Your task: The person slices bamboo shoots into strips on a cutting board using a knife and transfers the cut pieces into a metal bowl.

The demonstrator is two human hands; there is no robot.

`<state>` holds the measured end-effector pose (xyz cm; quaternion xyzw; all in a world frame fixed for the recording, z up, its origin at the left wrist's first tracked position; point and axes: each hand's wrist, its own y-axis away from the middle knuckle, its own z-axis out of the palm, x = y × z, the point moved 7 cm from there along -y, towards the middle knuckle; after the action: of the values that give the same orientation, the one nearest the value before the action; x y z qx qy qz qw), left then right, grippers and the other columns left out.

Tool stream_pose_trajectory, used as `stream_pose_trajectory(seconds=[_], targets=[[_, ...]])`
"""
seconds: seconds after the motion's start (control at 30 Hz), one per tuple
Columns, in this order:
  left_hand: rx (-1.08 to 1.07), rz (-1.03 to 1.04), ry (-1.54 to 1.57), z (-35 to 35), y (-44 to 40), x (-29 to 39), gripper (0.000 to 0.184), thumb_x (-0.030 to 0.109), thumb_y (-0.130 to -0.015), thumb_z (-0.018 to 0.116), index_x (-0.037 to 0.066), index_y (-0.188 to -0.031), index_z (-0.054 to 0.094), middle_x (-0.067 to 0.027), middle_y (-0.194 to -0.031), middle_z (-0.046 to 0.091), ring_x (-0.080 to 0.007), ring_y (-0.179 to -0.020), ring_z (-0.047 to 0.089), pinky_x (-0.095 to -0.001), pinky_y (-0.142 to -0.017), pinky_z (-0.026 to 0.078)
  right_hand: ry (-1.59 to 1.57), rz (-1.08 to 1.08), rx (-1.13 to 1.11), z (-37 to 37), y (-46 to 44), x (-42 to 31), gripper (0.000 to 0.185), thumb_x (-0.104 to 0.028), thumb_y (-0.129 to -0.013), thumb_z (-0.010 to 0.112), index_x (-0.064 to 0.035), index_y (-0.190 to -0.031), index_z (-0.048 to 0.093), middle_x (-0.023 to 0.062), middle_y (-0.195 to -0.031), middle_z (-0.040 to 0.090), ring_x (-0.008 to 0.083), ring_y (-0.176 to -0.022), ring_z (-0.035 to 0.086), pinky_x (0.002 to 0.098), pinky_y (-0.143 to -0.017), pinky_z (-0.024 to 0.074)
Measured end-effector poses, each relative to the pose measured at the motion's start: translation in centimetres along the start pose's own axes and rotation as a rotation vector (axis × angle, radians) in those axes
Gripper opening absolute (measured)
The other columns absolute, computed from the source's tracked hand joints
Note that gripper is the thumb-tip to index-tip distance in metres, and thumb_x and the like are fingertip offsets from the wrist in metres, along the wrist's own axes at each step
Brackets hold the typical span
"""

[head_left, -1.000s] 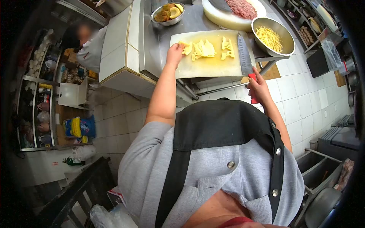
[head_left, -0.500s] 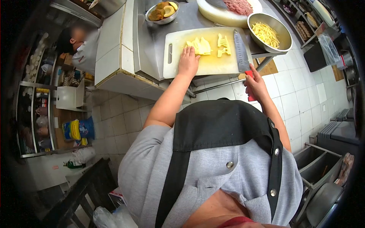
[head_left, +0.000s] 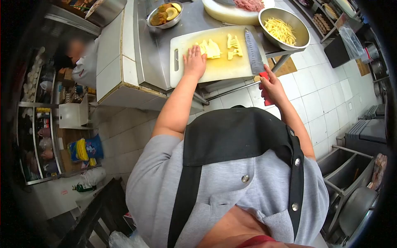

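On the white cutting board (head_left: 186, 74), my left hand (head_left: 194, 62) lies flat with its fingers apart, their tips at the left edge of a group of yellow slices (head_left: 212, 49). A second small group of yellow pieces (head_left: 234, 46) sits to the right of it. My right hand (head_left: 272, 86) is wrapped round the red handle of a large knife (head_left: 253, 51), whose wide blade rests on the board's right side. Just right of the board, a metal bowl (head_left: 306, 36) holds thin yellow strips (head_left: 280, 31).
A small metal bowl (head_left: 164, 25) with yellow halves and brown pieces stands behind the board. Minced meat (head_left: 249, 5) lies on a round white block (head_left: 235, 17). At the left, beyond a tiled counter (head_left: 111, 53), is a person (head_left: 87, 66).
My left hand has let go of the yellow piece it held up and now lies spread on the board beside the slices. The view has shifted, so the board appears further left.
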<state>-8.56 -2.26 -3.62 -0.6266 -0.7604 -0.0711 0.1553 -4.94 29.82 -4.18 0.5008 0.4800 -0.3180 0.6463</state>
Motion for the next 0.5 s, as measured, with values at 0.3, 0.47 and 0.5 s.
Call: stream_pose_trajectory(seconds=[0.3, 0.47, 0.5], targets=[[-0.056, -0.164, -0.207, -1.6, 0.1, 1.8, 0.057, 0.040, -0.099, 0.030, 0.012, -0.148, 0.025, -0.0092, -0.157, 0.013, -0.0349, -0.144, 0.003, -0.0666, -0.107, -0.005, -0.054, 0.005, -0.054, 0.7, 2.2, -1.8, 0.062, -0.016, -0.092, 0.055, -0.0183, -0.148, 0.027, 0.0031, -0.066, 0.053, 0.0115, -0.046, 0.048, 0.0265, -0.044, 0.0428], [0.144, 0.299, 0.093, -0.5, -0.8, 10.2, 0.056, 0.035, -0.097, 0.037, 0.006, -0.145, 0.030, -0.0168, -0.153, 0.020, -0.0341, -0.143, 0.014, -0.0597, -0.111, 0.004, -0.106, -0.007, -0.048, 0.6, 2.2, -1.3, 0.062, -0.017, -0.093, 0.055, -0.0184, -0.148, 0.027, 0.0029, -0.066, 0.054, 0.0107, -0.045, 0.049, 0.0255, -0.043, 0.0425], [0.020, 0.317, 0.230, 1.2, -1.5, 11.3, 0.057, 0.035, -0.097, 0.037, 0.005, -0.145, 0.030, -0.0174, -0.153, 0.021, -0.0336, -0.143, 0.015, -0.0573, -0.112, 0.006, -0.115, -0.007, -0.060, 0.7, 1.8, -0.8, 0.061, -0.017, -0.093, 0.055, -0.0183, -0.148, 0.027, 0.0029, -0.066, 0.054, 0.0106, -0.045, 0.049, 0.0253, -0.043, 0.0424]])
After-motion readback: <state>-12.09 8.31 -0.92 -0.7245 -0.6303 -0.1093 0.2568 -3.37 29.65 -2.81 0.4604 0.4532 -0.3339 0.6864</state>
